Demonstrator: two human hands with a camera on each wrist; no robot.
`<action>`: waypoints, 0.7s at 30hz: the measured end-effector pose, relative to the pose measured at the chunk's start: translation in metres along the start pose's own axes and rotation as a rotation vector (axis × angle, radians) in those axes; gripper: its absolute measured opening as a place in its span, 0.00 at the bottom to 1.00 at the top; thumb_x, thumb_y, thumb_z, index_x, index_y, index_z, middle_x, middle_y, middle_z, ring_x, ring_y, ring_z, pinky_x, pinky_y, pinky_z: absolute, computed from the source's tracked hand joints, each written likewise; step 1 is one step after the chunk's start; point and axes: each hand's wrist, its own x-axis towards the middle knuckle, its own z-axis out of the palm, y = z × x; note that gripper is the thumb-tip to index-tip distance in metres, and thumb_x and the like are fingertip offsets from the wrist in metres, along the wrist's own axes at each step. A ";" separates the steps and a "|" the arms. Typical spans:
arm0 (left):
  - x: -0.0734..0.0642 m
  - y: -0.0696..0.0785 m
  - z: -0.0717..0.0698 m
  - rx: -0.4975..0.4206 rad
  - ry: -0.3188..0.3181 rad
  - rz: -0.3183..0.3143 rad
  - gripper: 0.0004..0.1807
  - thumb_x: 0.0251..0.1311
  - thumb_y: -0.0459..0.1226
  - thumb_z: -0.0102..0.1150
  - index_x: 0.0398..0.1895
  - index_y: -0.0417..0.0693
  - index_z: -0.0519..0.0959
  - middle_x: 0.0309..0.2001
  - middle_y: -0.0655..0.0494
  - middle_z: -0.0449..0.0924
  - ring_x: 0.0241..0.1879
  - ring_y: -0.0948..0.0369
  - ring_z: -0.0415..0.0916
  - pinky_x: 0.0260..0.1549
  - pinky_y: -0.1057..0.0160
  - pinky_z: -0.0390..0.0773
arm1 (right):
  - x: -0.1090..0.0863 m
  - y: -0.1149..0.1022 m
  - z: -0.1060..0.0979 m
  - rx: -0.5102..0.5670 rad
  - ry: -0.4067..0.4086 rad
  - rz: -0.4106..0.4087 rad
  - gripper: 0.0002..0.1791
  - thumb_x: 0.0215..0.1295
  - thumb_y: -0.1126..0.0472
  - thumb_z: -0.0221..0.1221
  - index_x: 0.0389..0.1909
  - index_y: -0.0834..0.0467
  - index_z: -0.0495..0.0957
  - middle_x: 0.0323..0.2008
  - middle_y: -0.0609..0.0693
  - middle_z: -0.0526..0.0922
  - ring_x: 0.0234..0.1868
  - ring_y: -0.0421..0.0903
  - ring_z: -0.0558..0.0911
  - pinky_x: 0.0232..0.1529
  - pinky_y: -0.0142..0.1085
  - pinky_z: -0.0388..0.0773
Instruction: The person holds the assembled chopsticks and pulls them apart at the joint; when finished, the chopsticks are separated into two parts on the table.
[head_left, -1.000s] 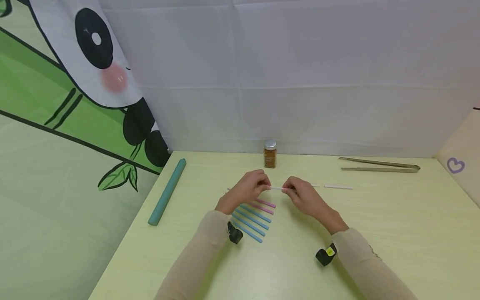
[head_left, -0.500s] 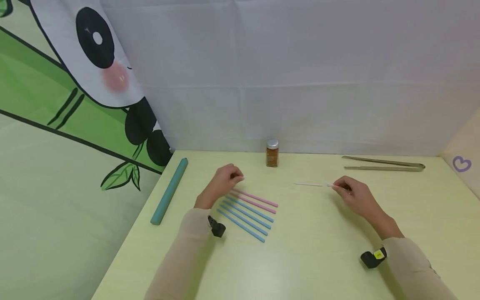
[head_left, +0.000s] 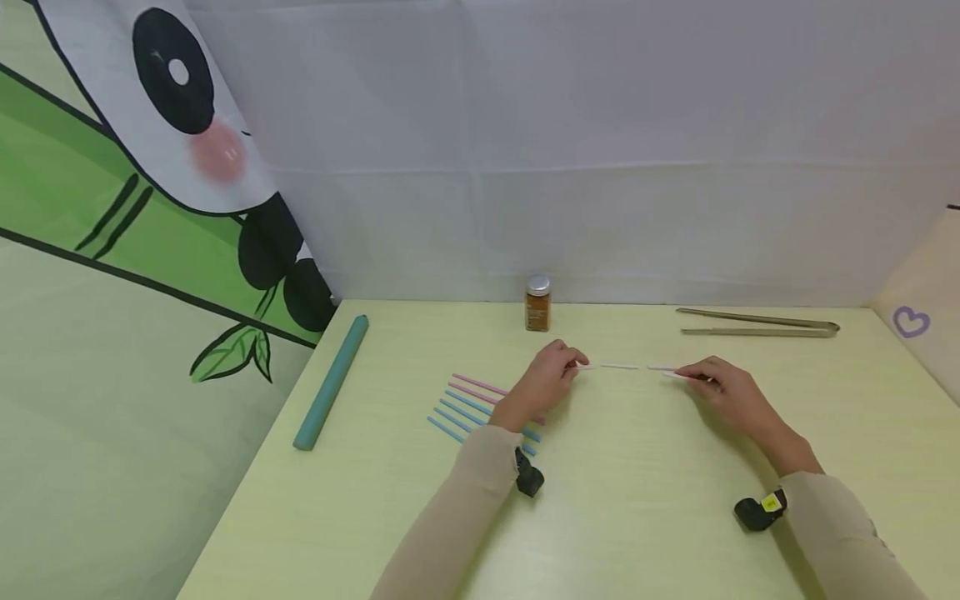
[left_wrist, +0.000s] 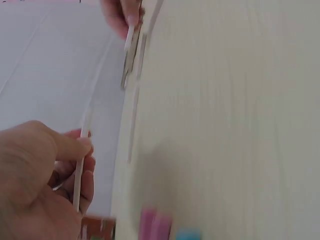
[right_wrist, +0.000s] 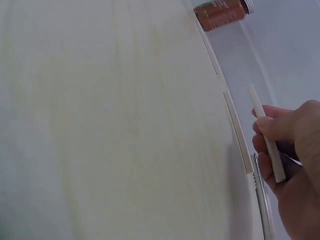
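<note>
My left hand (head_left: 551, 379) pinches a thin white stick (left_wrist: 78, 185) between thumb and fingers, above the table behind the coloured sticks. To its right, my right hand (head_left: 723, 392) pinches another white stick (right_wrist: 274, 155), whose tip points left. Two more white sticks lie end to end with a small gap: one (head_left: 618, 366) between the hands, the other (right_wrist: 237, 132) beside my right fingers. Two pink sticks (head_left: 480, 384) and several blue sticks (head_left: 455, 408) lie in a slanted row, partly hidden under my left forearm.
A small jar (head_left: 537, 308) with a silver lid stands at the table's back edge. Metal tongs (head_left: 757, 321) lie at the back right. Along the left side rests a teal roll (head_left: 332, 383). A white cloth wall (head_left: 600, 167) rises behind the table (head_left: 637, 517).
My hands were together at a white stick, then parted, each holding a white piece. The left hand has since moved right, over the coloured sticks. The right hand stays near the white sticks.
</note>
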 end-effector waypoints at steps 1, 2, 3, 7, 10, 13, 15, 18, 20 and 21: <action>0.005 0.005 0.007 0.003 -0.002 -0.009 0.11 0.69 0.31 0.49 0.48 0.44 0.79 0.38 0.54 0.74 0.37 0.63 0.68 0.40 0.70 0.70 | 0.000 0.002 0.000 -0.007 -0.003 -0.001 0.10 0.62 0.70 0.60 0.43 0.59 0.84 0.37 0.51 0.82 0.34 0.33 0.72 0.33 0.30 0.70; 0.009 0.010 0.013 0.005 -0.002 -0.024 0.10 0.68 0.31 0.49 0.47 0.45 0.79 0.38 0.54 0.74 0.37 0.63 0.67 0.40 0.71 0.70 | 0.001 0.003 0.000 -0.008 -0.007 0.001 0.10 0.62 0.70 0.60 0.43 0.58 0.84 0.37 0.51 0.83 0.35 0.34 0.73 0.34 0.30 0.71; 0.013 0.014 0.019 0.008 -0.003 -0.042 0.09 0.68 0.31 0.50 0.46 0.45 0.79 0.38 0.55 0.74 0.37 0.64 0.67 0.40 0.71 0.70 | 0.002 0.005 0.000 -0.007 -0.012 0.006 0.10 0.62 0.69 0.60 0.43 0.58 0.84 0.37 0.52 0.83 0.37 0.34 0.74 0.35 0.30 0.72; 0.025 0.025 0.039 0.037 -0.014 -0.110 0.07 0.66 0.30 0.52 0.43 0.46 0.78 0.38 0.56 0.75 0.39 0.64 0.68 0.43 0.71 0.70 | 0.004 0.007 0.003 0.018 -0.023 0.029 0.09 0.62 0.67 0.61 0.42 0.57 0.85 0.39 0.53 0.85 0.39 0.35 0.77 0.37 0.28 0.73; 0.030 0.029 0.047 0.048 -0.022 -0.143 0.08 0.65 0.29 0.53 0.43 0.46 0.79 0.39 0.56 0.76 0.41 0.63 0.69 0.46 0.70 0.70 | 0.005 0.010 0.007 0.036 -0.028 0.046 0.08 0.61 0.66 0.62 0.41 0.56 0.85 0.40 0.52 0.85 0.40 0.37 0.78 0.37 0.27 0.72; 0.032 0.030 0.053 0.068 -0.023 -0.152 0.09 0.64 0.29 0.53 0.43 0.47 0.80 0.40 0.56 0.77 0.43 0.62 0.69 0.49 0.69 0.70 | 0.005 0.012 0.011 0.039 -0.036 0.054 0.08 0.61 0.66 0.62 0.41 0.56 0.85 0.40 0.52 0.85 0.41 0.43 0.80 0.38 0.27 0.74; 0.033 0.030 0.054 0.072 -0.014 -0.149 0.09 0.64 0.28 0.54 0.42 0.47 0.81 0.39 0.56 0.77 0.43 0.62 0.70 0.49 0.69 0.70 | 0.005 0.013 0.012 0.035 -0.042 0.052 0.08 0.61 0.66 0.62 0.41 0.56 0.85 0.40 0.52 0.85 0.41 0.48 0.81 0.39 0.28 0.75; 0.034 0.031 0.056 0.062 0.006 -0.145 0.09 0.63 0.28 0.53 0.41 0.47 0.81 0.38 0.57 0.77 0.43 0.62 0.71 0.48 0.69 0.71 | 0.005 0.013 0.012 0.026 -0.048 0.047 0.09 0.61 0.68 0.62 0.41 0.57 0.85 0.39 0.52 0.84 0.42 0.51 0.81 0.39 0.30 0.76; 0.035 0.031 0.057 0.046 0.022 -0.144 0.09 0.63 0.27 0.53 0.39 0.47 0.81 0.38 0.57 0.77 0.42 0.61 0.71 0.48 0.69 0.71 | 0.006 0.013 0.011 0.018 -0.043 0.031 0.09 0.61 0.69 0.62 0.41 0.57 0.85 0.39 0.52 0.84 0.41 0.51 0.81 0.39 0.32 0.76; 0.035 0.032 0.058 0.045 0.028 -0.145 0.09 0.64 0.28 0.53 0.39 0.47 0.81 0.37 0.57 0.77 0.42 0.61 0.71 0.47 0.69 0.71 | 0.006 0.013 0.011 0.017 -0.039 0.023 0.10 0.60 0.69 0.62 0.41 0.57 0.85 0.39 0.52 0.84 0.41 0.51 0.81 0.39 0.33 0.76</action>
